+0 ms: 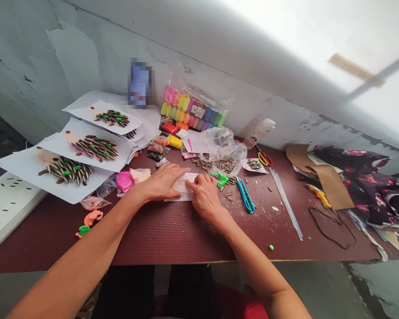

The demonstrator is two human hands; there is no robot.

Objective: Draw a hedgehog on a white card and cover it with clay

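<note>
At a dark red table (173, 241), a person works with both bare hands on a small white sheet (185, 196) bearing faint reddish marks. The left hand (162, 182) is open, fingers spread across the sheet's left part; the right hand (204, 195) is half curled at its right part, and whether its fingers pinch anything cannot be told. Just beyond the sheet and to its right, striped seeds (224, 164) lie heaped next to a clear plastic bag (219, 139), with a green lump of clay (221, 180) nearer the sheet. Right of the sheet rest a blue cutter (245, 195) and, farther out, glue sticks (286, 201) and a yellow glue gun (320, 196). Left of the sheet sit a pink lump of clay (124, 181) and, beyond it, hedgehog pictures (66, 173) with seeds for spines. Well behind the sheet, packs of colored clay (189, 110) lean against the wall (96, 48).
</note>
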